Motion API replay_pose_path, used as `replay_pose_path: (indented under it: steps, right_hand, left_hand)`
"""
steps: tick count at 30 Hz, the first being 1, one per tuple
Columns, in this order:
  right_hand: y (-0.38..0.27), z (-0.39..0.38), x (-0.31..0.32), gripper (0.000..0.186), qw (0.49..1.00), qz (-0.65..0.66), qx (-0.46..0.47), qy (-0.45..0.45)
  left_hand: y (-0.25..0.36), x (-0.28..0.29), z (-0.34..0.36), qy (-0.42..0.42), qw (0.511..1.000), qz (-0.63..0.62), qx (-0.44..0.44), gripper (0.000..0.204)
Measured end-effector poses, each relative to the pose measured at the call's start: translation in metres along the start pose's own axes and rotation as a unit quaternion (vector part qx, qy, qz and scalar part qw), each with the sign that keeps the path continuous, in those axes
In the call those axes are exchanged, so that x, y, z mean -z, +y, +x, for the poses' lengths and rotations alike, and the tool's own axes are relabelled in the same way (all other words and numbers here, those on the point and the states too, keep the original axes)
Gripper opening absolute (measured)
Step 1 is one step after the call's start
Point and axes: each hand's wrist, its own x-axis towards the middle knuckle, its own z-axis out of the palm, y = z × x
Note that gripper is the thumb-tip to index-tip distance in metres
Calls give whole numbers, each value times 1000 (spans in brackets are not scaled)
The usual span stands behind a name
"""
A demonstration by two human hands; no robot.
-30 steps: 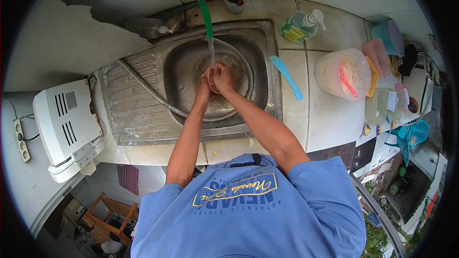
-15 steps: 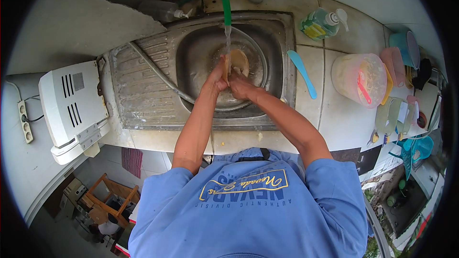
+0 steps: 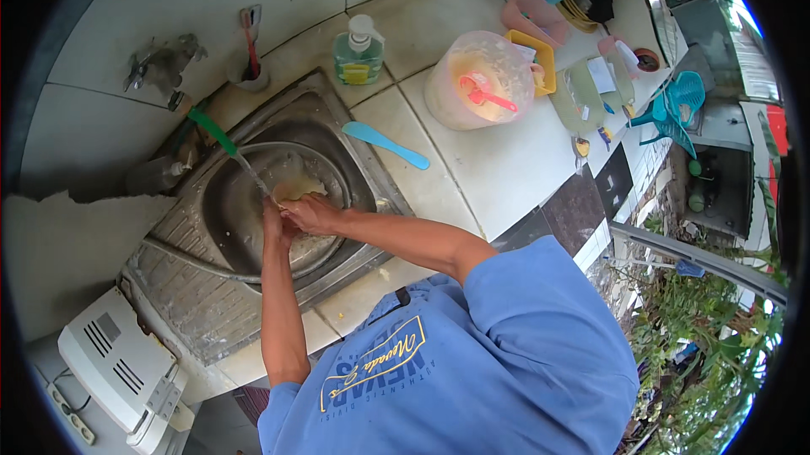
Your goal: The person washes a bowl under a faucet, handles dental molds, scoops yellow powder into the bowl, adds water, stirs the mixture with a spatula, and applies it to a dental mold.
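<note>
Water runs from a green hose (image 3: pixel 211 129) on a wall tap (image 3: pixel 164 63) into a steel sink (image 3: pixel 363 193), falling onto my hands and a yellowish bowl (image 3: pixel 297 185). My left hand (image 3: pixel 275 220) is closed on the bowl's near side. My right hand (image 3: pixel 310 212) is bent over it, fingers closed at the bowl and partly hidden. A grey hose (image 3: pixel 199 260) loops across the drainboard and around the basin.
Right of the sink lie a blue spatula (image 3: pixel 386 143), a soap pump bottle (image 3: pixel 358 57), a pink tub (image 3: pixel 451 101) with a pink scoop, and several plastic containers (image 3: pixel 575 101). A cup with brushes (image 3: pixel 248 75) stands behind. A white appliance (image 3: pixel 110 354) is at left.
The view has swung toward the right, bringing more counter and plants in and tilting the sink. The bowl has shifted and tipped in my hands under the stream.
</note>
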Motion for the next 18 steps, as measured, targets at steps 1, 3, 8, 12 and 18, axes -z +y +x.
replay_pose_path:
  steps: [1, 3, 8, 12, 18]
  right_hand:
    - [-2, 6, -2, 24, 998, -1, -16, 68]
    - [8, 24, -13, 27, 988, 30, -87, 122]
    - [61, 49, -12, 43, 894, 191, -351, 205]
    - [14, 43, -23, 33, 942, 125, -273, 149]
    - [59, 55, -34, 23, 894, 296, -243, 232]
  left_hand:
    - [4, -4, 3, -1, 1000, -8, -7, 54]
    - [15, 11, 28, -16, 984, 160, -79, 51]
    - [33, -48, 48, -14, 710, 603, -364, 43]
    - [56, -12, 61, 122, 756, 586, -265, 33]
    - [16, 7, 59, 52, 804, 464, -368, 37]
